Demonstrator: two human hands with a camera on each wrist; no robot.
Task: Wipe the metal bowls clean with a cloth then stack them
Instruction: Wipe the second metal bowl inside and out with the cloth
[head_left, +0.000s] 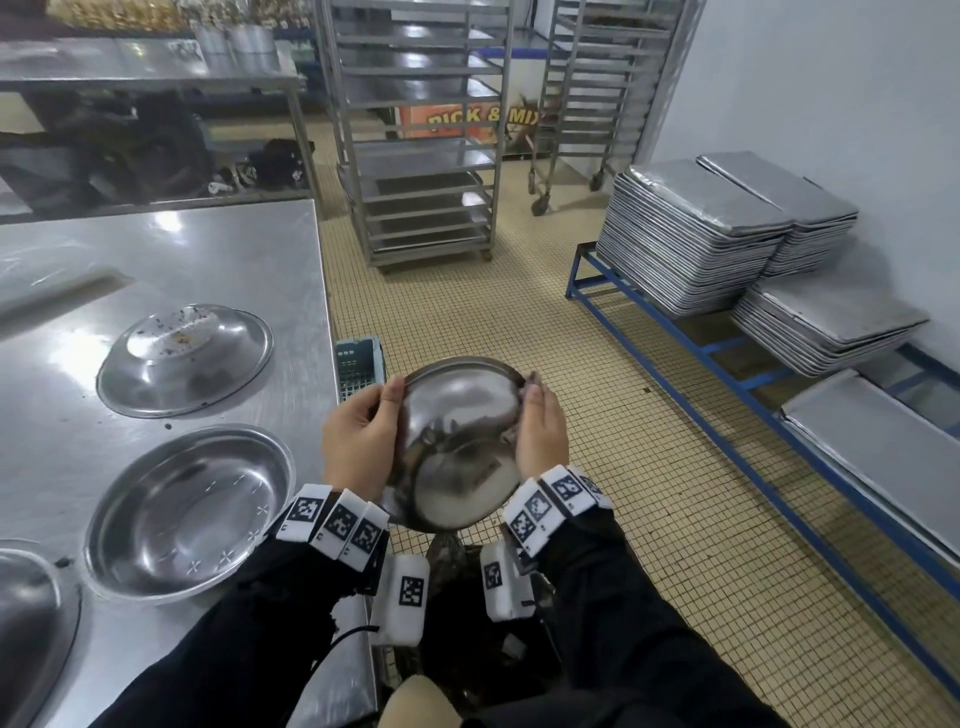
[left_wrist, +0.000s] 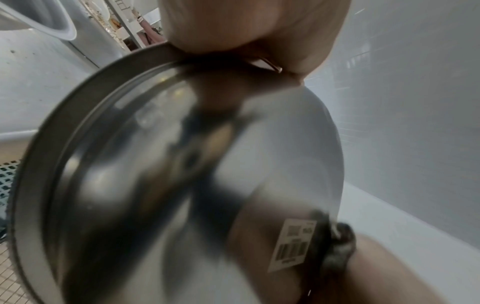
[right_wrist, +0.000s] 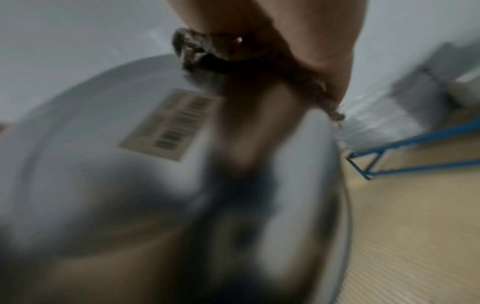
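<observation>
Steel counter (head_left: 218, 270) runs along the person's left, tiled floor (head_left: 597, 415) spreads to the right, and the work is going on over the floor just off the counter's edge. Held between both hands is a metal bowl (head_left: 460, 441), tipped so its shiny underside faces the person, a barcode sticker (left_wrist: 293, 244) on the base. The left hand (head_left: 358, 441) grips the left rim, thumb curled over the edge. The right hand (head_left: 540, 431) clasps the opposite rim, with a dark cloth (right_wrist: 197, 49) bunched under its fingers against the metal. The wrist views are blurred, so exactly how the fingers lie behind the bowl cannot be told.

On the counter, well apart from the hands, a second bowl (head_left: 189, 512) sits upright; beyond it a third bowl (head_left: 184, 361) lies upside down, specked with crumbs. A fourth rim (head_left: 31, 618) shows at the near left edge. Stacked trays (head_left: 696, 234) rest on a blue rack (head_left: 727, 364) by the wall.
</observation>
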